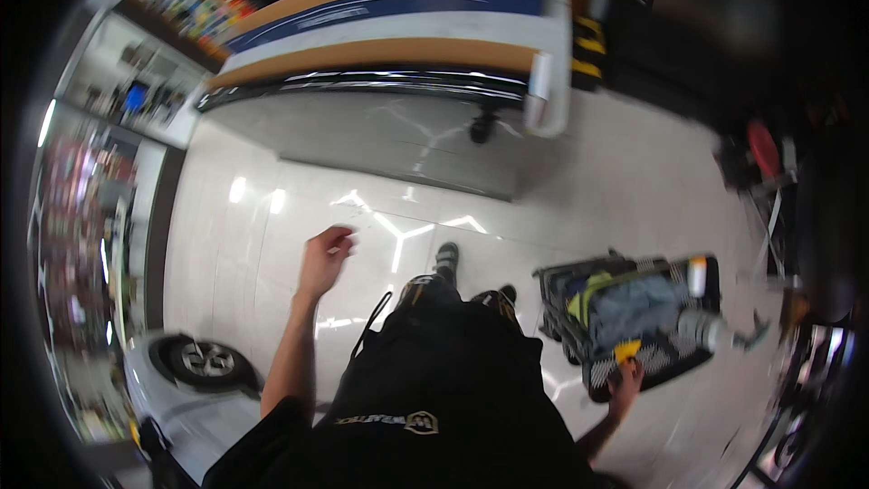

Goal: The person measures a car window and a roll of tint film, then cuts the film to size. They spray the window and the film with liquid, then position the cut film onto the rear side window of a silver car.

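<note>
Out in front of my body, over the tiled floor, my left hand (326, 260) hangs with its fingers loosely bent and a gap at the thumb; nothing shows in it. At the lower right my right hand (626, 382) is closed at the near end of a black mesh cart (674, 364). A small yellow item (626, 350) shows at its fingertips; its kind is too blurred to tell. Grey-blue cloths (638, 310) and a yellow-green cloth (587, 297) lie in the cart. A pale translucent bottle (701, 329) lies at its right side.
Ahead stands a long bench with a grey front panel (389, 131) and a blue-and-white band. A silver car (172, 398) with its wheel (208, 359) is at the lower left. Stocked shelves (86, 235) line the left wall. Dark equipment with a red part (763, 149) stands right.
</note>
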The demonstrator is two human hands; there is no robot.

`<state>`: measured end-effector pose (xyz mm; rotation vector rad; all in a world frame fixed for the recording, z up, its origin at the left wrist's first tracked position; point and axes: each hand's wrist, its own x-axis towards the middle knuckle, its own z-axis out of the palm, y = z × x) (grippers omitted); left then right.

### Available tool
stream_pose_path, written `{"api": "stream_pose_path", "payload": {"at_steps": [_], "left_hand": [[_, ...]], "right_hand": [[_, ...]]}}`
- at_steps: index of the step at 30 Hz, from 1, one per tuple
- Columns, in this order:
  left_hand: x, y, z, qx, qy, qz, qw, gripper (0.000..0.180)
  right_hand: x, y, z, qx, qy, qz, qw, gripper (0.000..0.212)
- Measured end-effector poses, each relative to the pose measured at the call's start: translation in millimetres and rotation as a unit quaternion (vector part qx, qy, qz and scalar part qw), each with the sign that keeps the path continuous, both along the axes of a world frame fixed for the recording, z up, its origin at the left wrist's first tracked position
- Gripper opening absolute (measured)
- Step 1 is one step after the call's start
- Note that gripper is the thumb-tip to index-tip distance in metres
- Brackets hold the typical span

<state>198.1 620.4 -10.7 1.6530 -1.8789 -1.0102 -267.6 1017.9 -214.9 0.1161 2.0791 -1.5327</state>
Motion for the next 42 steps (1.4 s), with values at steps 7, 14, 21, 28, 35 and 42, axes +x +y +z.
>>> {"api": "stream_pose_path", "payload": {"at_steps": [7, 14, 21, 28, 35, 42], "left_hand": [[-165, 15, 21, 0.258, 0.199, -0.376, 0.867, 0.028], [-131, -38, 8, 0.291, 0.158, -0.366, 0.870, 0.037], [-54, -113, -22, 0.331, 0.102, -0.428, 0.835, 0.027], [17, -164, 1, 0.390, 0.031, -0.496, 0.775, 0.021], [96, -343, 179, 0.144, -0.049, -0.403, 0.902, 0.039], [192, -562, 449, -0.273, -0.089, -0.360, 0.887, 0.034]], "right_hand": [[74, -164, 179, -0.184, -0.110, 0.376, 0.901, 0.065], [186, -289, 185, -0.102, 0.115, 0.504, 0.850, 0.078], [284, -345, 170, -0.084, 0.060, 0.533, 0.840, 0.085], [382, -357, 161, -0.111, 0.057, 0.492, 0.862, 0.076], [421, -169, 52, 0.054, 0.015, 0.341, 0.938, 0.052], [531, 137, -59, 0.294, -0.090, 0.266, 0.914, 0.052]]}}
